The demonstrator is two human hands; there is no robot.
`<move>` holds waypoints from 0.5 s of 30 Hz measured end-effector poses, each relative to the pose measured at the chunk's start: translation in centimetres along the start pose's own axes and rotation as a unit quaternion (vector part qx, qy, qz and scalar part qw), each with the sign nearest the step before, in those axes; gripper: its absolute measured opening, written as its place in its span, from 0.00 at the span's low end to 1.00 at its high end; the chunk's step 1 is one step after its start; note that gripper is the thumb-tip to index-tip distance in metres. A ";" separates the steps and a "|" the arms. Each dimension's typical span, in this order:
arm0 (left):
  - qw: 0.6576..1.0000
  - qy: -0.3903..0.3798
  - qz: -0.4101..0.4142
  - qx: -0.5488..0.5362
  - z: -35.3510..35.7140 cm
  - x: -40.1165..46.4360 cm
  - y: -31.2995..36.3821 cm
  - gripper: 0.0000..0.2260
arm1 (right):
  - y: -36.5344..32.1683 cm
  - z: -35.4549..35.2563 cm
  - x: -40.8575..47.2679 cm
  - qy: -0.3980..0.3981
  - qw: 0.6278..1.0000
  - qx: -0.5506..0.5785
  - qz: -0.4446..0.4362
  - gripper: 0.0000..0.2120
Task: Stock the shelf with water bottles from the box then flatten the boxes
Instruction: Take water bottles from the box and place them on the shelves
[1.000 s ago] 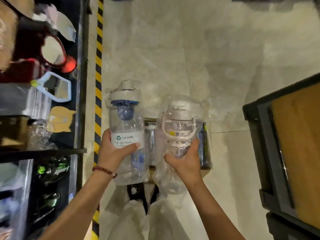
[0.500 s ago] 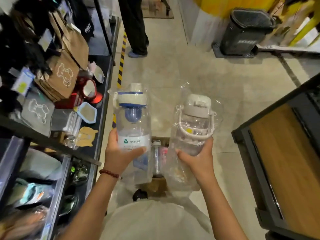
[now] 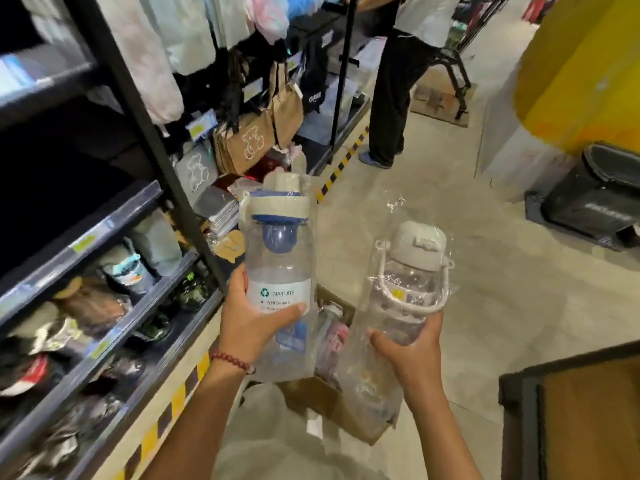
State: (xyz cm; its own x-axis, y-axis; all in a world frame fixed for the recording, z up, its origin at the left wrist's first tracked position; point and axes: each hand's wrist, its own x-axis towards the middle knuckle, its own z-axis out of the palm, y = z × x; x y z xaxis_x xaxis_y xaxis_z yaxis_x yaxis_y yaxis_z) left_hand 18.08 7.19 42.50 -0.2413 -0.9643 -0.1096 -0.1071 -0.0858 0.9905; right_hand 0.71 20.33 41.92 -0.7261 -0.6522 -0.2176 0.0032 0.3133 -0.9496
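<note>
The left hand (image 3: pixel 250 327) wraps the clear blue-lidded bottle (image 3: pixel 277 268); the right hand (image 3: pixel 414 351) wraps the clear white-lidded bottle (image 3: pixel 408 289). Below the fingers, the brown cardboard box (image 3: pixel 332 407) holds more, unflattened.

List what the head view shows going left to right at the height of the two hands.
Shelf rack of packaged goods → left hand gripping the blue-lidded bottle → open cardboard box on the floor below → right hand gripping the white-handled bottle → wooden-topped black unit.
</note>
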 end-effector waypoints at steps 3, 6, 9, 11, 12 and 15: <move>0.998 0.063 -0.013 -0.005 -1.2 -4.2 -0.8 0.39 | 1.2 -0.4 -1.7 -0.053 0.999 -0.001 -0.001 0.50; 0.992 0.126 -0.026 -0.014 -3.4 -7.8 -1.5 0.36 | 1.7 0.7 -3.2 -0.119 0.993 -0.022 -0.006 0.54; 0.981 0.189 -0.025 -0.015 -6.3 -10.9 -1.5 0.38 | 1.1 2.8 -4.6 -0.173 0.984 -0.043 -0.024 0.55; 0.973 0.230 -0.014 -0.015 -8.3 -12.9 -1.4 0.36 | 0.4 4.6 -5.7 -0.208 0.975 -0.055 -0.047 0.53; 0.968 0.252 -0.009 -0.019 -9.3 -13.8 -1.3 0.34 | 0.1 5.6 -6.3 -0.229 0.970 -0.058 -0.058 0.53; 0.948 0.317 -0.003 -0.027 -12.4 -16.3 -1.0 0.35 | -0.8 8.6 -8.3 -0.295 0.950 -0.063 -0.083 0.55</move>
State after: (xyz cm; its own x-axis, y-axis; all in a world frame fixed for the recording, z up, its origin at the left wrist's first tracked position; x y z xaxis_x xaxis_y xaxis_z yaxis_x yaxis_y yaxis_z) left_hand 34.04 19.92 44.29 0.3884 -0.9195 -0.0614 -0.0525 -0.0886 0.9947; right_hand 12.66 19.61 42.57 -0.1984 -0.9614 -0.1904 -0.1868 0.2278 -0.9556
